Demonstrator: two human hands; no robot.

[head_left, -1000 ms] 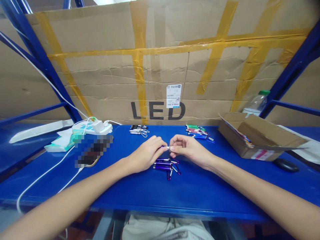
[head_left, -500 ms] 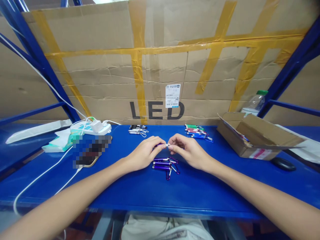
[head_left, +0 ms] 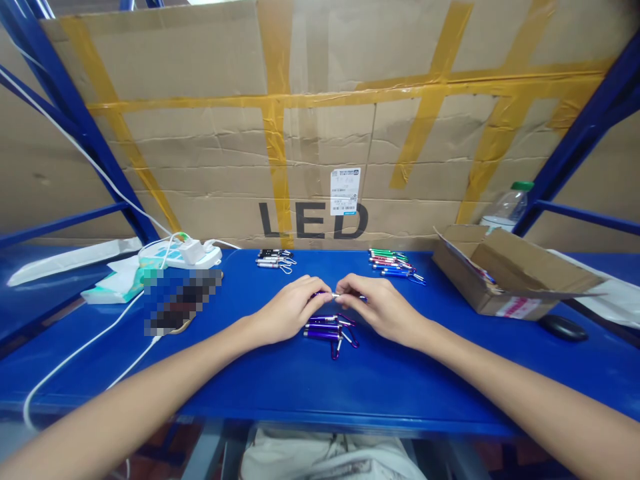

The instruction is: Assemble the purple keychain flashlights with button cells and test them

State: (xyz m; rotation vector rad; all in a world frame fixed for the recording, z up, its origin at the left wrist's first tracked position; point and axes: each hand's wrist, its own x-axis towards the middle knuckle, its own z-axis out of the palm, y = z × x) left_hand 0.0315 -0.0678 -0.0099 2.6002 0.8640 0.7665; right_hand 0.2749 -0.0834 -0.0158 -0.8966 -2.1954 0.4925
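Observation:
Pinched in my left hand (head_left: pixel 295 308) is a slim purple metal penlight, its body mostly covered by the fingers. My right hand (head_left: pixel 377 303) closes thumb and finger on the silver end of this same penlight (head_left: pixel 335 296), and the hands almost meet. A bit of purple shows behind the right fingers. Just below lie several purple penlights (head_left: pixel 323 332) with purple carabiner clips (head_left: pixel 336 348), side by side on the blue table.
Black and silver penlights (head_left: pixel 273 260) lie at the back left; green, red and blue ones (head_left: pixel 393 263) at the back right. An open cardboard box (head_left: pixel 470 277) and black mouse (head_left: pixel 563 327) are right. Left are a phone (head_left: pixel 187 303), tissue pack (head_left: pixel 113 287) and power strip (head_left: pixel 213 256).
My right fingers have shifted slightly on the silver end, which is now more covered. The left hand keeps its grip, and the penlights on the table stay put.

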